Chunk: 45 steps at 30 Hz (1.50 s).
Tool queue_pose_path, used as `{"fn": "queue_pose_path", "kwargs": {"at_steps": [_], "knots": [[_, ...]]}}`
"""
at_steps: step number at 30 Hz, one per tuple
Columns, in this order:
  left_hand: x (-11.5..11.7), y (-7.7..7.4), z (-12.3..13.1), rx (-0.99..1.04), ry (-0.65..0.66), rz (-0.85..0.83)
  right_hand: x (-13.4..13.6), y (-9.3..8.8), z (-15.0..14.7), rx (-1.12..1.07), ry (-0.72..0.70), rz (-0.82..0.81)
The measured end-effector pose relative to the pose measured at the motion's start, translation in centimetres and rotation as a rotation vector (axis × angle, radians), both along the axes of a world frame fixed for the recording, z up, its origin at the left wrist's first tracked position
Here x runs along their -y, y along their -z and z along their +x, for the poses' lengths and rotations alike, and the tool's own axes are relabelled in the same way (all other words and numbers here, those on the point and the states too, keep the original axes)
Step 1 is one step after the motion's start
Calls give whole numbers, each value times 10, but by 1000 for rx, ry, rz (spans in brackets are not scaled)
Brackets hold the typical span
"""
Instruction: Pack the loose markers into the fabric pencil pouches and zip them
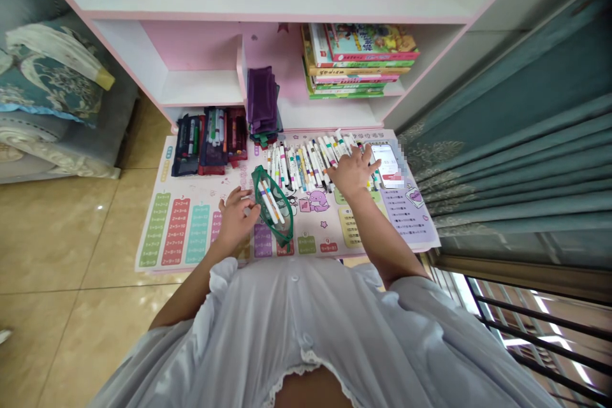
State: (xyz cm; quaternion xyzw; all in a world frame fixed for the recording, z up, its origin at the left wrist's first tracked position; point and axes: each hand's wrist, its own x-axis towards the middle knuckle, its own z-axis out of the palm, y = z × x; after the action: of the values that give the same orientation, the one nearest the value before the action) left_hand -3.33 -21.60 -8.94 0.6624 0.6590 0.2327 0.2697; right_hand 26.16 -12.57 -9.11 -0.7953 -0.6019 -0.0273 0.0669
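Note:
A green mesh pouch (287, 233) lies on the desk in front of me, with a few white markers (271, 201) in it. Just left of the pouch is my left hand (238, 213), fingers apart and holding nothing. My right hand (352, 173) is spread over the right part of a long row of white markers (306, 162) with coloured bands. Its fingertips reach onto those markers, and some of them are hidden under the palm.
Filled dark pouches (215, 140) lie at the desk's left. Folded purple pouches (262, 99) are stacked beside the shelf divider (240, 67). Books (358, 67) are piled on the shelf. A lit phone (387, 162) lies at right, near the curtain (502, 121). The desk mat (162, 248) shows printed tables.

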Motion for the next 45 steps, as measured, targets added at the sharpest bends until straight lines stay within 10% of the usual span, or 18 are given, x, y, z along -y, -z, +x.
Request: {"fn": "queue_pose_path", "kwargs": {"at_steps": [10, 22, 36, 45], "knots": [[0, 0, 0, -3, 2, 9, 21, -16, -14, -140, -108, 56], [1, 1, 0, -18, -7, 19, 94, -32, -85, -500, -596, -43], [1, 2, -2, -16, -1, 27, 85, -17, -112, -312, -601, -308], [0, 1, 0, -32, 2, 29, 82, -9, -97, -364, -538, -118]]}}
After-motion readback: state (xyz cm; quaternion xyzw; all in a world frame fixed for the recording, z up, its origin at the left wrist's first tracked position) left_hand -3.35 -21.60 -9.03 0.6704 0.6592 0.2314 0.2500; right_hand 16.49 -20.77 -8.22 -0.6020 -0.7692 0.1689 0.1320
